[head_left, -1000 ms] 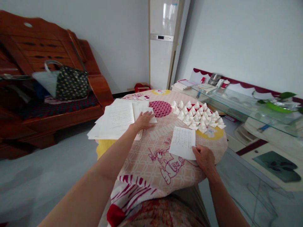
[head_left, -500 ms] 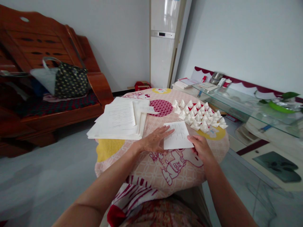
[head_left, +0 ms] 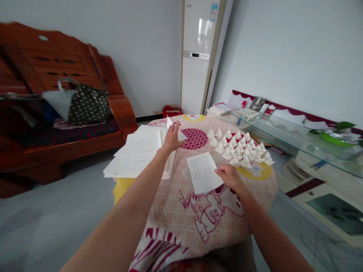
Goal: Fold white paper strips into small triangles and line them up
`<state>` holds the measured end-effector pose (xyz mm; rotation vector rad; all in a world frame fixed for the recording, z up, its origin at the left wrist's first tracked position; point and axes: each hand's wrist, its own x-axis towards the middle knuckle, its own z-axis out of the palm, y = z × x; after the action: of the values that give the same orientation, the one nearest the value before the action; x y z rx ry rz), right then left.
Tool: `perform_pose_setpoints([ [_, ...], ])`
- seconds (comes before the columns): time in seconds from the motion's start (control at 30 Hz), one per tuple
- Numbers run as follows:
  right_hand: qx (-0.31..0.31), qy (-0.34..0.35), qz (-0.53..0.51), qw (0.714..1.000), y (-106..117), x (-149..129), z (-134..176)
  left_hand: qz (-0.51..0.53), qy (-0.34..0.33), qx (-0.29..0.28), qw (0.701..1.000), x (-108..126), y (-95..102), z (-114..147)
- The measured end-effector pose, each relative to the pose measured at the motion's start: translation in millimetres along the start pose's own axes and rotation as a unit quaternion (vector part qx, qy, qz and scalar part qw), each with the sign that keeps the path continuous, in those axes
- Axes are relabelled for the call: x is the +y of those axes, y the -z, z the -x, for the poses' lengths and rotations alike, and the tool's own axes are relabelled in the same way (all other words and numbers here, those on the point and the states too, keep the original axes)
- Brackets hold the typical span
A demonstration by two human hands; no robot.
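My left hand (head_left: 172, 139) is over the right side of the paper stack, thumb apart from the raised fingers. A narrow strip of paper (head_left: 169, 122) sticks up beside its fingers and seems held by them; the exact grip is hidden. My right hand (head_left: 229, 176) pinches the right edge of a small sheet with handwriting (head_left: 202, 172), which lies slanted on the cloth-covered table (head_left: 170, 204). Left of it is a stack of written paper sheets (head_left: 138, 151). Several folded white paper pieces (head_left: 241, 149) stand in rows at the table's right.
A glass-topped cabinet (head_left: 295, 138) with a green bowl (head_left: 336, 139) and other items runs along the right wall. At left is a wooden bench (head_left: 121, 113) carrying a patterned bag (head_left: 89, 104). A tall white appliance (head_left: 195, 83) fills the back corner.
My left hand has left the small sheet and moved forward and left to the stack, where a paper strip now stands raised. The sheet has turned and shifted left, still in my right hand.
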<state>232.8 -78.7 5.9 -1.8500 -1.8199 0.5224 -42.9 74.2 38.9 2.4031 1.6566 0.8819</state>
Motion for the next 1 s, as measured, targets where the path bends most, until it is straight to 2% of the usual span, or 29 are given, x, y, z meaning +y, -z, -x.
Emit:
perform_pose_setpoints([
  [0.07, -0.008, 0.007, 0.020, 1.000, -6, -2, -8, -0.019, 0.071, -0.020, 0.997, -7, -11.0, -24],
  [0.13, -0.010, 0.011, 0.034, 0.999, -12, -3, -11, -0.049, 0.127, -0.033, 0.990, -10, -24.2, -35],
  [0.23, -0.009, 0.011, 0.050, 0.999, -17, -2, -10, -0.094, 0.150, -0.077, 0.981, -14, -39.0, -38],
  [0.3, -0.012, 0.007, 0.051, 0.999, -18, -1, -8, -0.103, 0.149, -0.079, 0.980, -17, -43.0, -38],
  [0.5, 0.001, -0.013, 0.057, 0.998, -21, 0, -8, -0.052, 0.178, 0.005, 0.983, -28, -39.8, -44],
  [0.6, 0.014, -0.012, 0.059, 0.998, -24, 2, -8, -0.011, 0.190, 0.086, 0.978, -31, -35.5, -48],
  [0.7, 0.029, -0.007, 0.059, 0.998, -25, 5, -6, 0.057, 0.170, 0.202, 0.963, -32, -23.1, -50],
  [0.8, 0.036, 0.002, 0.066, 0.997, -26, 6, -5, 0.078, 0.140, 0.285, 0.945, -30, 4.5, -41],
  [0.93, 0.043, 0.007, 0.077, 0.996, -27, 7, -6, 0.053, 0.062, 0.373, 0.924, -18, 47.1, -1],
  [1.0, 0.045, 0.008, 0.077, 0.996, -27, 7, -6, 0.044, 0.035, 0.375, 0.925, -8, 55.6, 29],
])
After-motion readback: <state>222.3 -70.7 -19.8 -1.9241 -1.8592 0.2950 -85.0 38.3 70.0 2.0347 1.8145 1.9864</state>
